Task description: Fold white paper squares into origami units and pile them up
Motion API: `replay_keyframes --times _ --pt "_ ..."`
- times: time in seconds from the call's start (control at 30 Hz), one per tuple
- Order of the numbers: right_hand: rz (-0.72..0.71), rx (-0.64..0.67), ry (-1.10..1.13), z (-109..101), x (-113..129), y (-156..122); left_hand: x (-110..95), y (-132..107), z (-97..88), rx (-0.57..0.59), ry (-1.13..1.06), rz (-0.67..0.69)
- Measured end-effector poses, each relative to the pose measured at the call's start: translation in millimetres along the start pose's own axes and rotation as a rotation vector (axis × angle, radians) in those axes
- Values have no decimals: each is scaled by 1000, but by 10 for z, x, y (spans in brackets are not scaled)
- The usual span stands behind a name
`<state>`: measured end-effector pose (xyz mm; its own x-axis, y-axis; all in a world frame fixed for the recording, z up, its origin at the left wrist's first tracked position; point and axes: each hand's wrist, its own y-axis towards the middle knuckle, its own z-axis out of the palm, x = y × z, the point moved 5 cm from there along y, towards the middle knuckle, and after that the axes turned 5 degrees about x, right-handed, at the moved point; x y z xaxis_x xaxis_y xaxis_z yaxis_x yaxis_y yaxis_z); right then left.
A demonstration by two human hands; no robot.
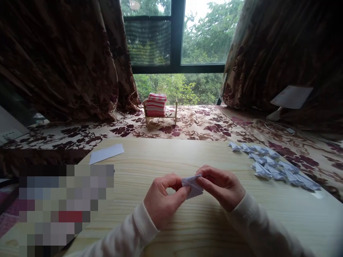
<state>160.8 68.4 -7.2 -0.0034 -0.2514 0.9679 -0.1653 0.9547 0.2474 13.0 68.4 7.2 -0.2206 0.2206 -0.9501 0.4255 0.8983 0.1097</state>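
Note:
Above the middle of the wooden table, a small folded piece of printed paper (pixel 193 190) is held up between both hands. My left hand (pixel 167 196) pinches its left side between thumb and fingers. At the paper's upper right corner, the thumb and fingertips of my right hand (pixel 222 185) are closed on it. Part of the paper is hidden behind the fingers. Several folded paper pieces (pixel 270 162) lie in rows at the table's right side. A flat white strip of paper (pixel 107 153) rests near the far left edge.
The pale wooden table (pixel 160 153) adjoins a window ledge with floral cloth (pixel 193 125). On the ledge, a small rack (pixel 160 115) bears a stack of red-and-white striped cloths (pixel 156 104). A lamp (pixel 291 97) stands at right. Pixelation masks the lower left.

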Motion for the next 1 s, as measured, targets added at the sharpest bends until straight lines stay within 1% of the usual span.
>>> replay_keyframes --times 0.2,0.37,0.43,0.53,0.6,0.7,0.77,0.8,0.87,0.93,1.0 --pt "-73 -1 -37 40 39 -21 -8 -27 13 -73 17 50" --pt "-136 1 -103 40 29 -22 -5 -28 15 -73 45 61" --pt "-127 14 -151 44 17 -21 -18 -30 14 -86 88 88" --pt "-81 32 -199 53 11 -21 -63 -50 19 -117 171 175" --pt "-67 67 -232 77 28 -24 -95 -72 31 -128 226 232" --pt "-137 101 -300 114 102 -36 -127 -101 44 -145 311 265" --pt "-195 87 -316 113 145 -43 -140 -111 50 -149 349 269" --pt "-201 84 -312 107 150 -42 -144 -113 54 -148 357 269" --pt "-156 110 -304 98 119 -30 -144 -111 60 -145 360 261" --pt "-67 129 -278 83 51 -12 -130 -100 56 -157 355 240" --pt "10 102 -241 66 -22 0 -98 -81 40 -182 342 204"
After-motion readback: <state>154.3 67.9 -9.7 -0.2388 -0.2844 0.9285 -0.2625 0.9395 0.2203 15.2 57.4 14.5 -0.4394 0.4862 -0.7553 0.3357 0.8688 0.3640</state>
